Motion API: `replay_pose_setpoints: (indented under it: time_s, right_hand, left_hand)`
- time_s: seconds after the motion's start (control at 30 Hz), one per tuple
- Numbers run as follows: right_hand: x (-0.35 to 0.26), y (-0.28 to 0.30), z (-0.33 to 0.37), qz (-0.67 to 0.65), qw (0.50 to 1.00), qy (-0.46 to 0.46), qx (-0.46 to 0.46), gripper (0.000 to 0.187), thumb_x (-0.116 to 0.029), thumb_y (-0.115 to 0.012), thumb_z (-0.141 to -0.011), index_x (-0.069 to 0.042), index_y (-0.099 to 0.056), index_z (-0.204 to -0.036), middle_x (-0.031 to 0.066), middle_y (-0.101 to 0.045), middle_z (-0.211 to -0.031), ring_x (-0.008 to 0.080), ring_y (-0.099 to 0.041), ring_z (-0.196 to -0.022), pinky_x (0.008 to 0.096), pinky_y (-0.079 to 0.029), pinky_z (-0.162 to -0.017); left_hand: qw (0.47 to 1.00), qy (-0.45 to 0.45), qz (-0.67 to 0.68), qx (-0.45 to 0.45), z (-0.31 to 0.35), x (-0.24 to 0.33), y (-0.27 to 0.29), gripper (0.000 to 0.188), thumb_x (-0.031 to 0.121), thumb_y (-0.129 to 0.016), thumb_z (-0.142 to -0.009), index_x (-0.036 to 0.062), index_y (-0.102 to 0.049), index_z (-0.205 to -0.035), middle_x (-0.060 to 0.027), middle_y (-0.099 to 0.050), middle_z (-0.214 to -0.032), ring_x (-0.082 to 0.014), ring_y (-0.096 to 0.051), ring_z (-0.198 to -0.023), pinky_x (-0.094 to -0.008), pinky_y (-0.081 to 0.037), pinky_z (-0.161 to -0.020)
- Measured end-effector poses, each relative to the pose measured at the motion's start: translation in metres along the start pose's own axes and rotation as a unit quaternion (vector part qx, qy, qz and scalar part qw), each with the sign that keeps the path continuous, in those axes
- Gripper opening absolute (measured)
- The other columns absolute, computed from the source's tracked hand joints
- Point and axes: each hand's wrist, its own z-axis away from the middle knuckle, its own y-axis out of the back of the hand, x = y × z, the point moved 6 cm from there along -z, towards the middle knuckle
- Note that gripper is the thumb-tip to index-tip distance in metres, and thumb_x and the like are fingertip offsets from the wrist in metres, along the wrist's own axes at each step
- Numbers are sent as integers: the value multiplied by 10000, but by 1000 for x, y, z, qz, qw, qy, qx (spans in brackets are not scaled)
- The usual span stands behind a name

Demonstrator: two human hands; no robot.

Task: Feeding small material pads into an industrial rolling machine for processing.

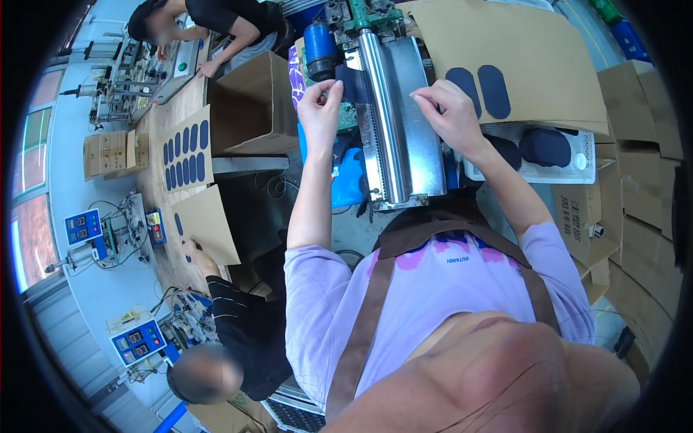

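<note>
Left hand [320, 101]: raised at the left edge of the roller machine [393, 123], fingertips pinched together on a dark strip [351, 81] that runs across toward the metal roller [381, 108]. Right hand [449, 108]: on the other side of the roller, fingers curled and pinched at the sheet-metal edge; whether it grips the same strip cannot be told.

One roller, one blue motor [318, 45] at the machine's far left end.

Right of the right hand: one brown card sheet [534, 50] carrying two dark oval pads [480, 90], side by side. Below it, one white tray [570, 164] with two dark rounded pieces lying in it.

Left, well apart: a card [189, 148] with ten or so dark ovals in two rows, count not certain. One open cardboard box [260, 101] beside the machine.

Two other people: one at upper left by a bench, one at lower left whose hand [196, 249] touches a second card [208, 224] bearing two ovals. Two blue meter boxes [84, 226] along the left wall.
</note>
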Motion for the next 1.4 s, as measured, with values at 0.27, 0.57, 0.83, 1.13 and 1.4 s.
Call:
replay_pose_setpoints:
  time_s: [0.27, 0.57, 0.83, 1.13, 1.4]
  right_hand:
    - [15, -3, 20, -366, 892, -224, -140, 322, -234, -491, -1037, -28, -632, -1239, 76, -668, -1019, 161, -595, -884, 271, -466, -765]
    - [52, 21, 14, -815, 538, -199, -83, 519, -398, -364, -1067, -19, -438, -1412, 148, -571, -1299, 230, -567, -1134, 367, -410, -1031]
    - [188, 126, 23, -632, 724, -253, 112, 594, -450, -389, -1054, -10, -411, -1452, 160, -574, -1335, 240, -580, -1200, 385, -448, -1039]
    - [272, 166, 20, -359, 824, -407, 165, 598, -446, -476, -1025, -16, -463, -1440, 114, -580, -1363, 190, -562, -1225, 289, -454, -1015]
    - [282, 173, 37, 7, 958, -240, 159, 485, -362, -529, -1009, 10, -559, -1319, 122, -642, -1258, 197, -614, -1126, 279, -488, -931]
  left_hand:
    - [962, -254, -91, 35, 29, 82, -15, 115, 89, -735, -820, 49, -715, -925, -98, -553, -1088, -206, -513, -887, -301, -448, -754]
    - [812, -542, -172, -131, 79, 136, -115, 260, 56, -742, -755, 78, -695, -1010, -110, -532, -1189, -238, -519, -918, -327, -441, -775]
    - [793, -556, -134, -210, 94, 153, -131, 300, 57, -721, -778, 51, -678, -1075, -117, -527, -1251, -233, -523, -927, -334, -447, -792]
    - [825, -510, -163, -182, 83, 142, -119, 315, 42, -705, -785, 38, -668, -1098, -134, -529, -1271, -237, -538, -944, -346, -457, -826]
    - [841, -481, -155, -194, 80, 128, -100, 301, 40, -700, -791, 32, -656, -1088, -145, -529, -1277, -244, -551, -930, -350, -459, -828]
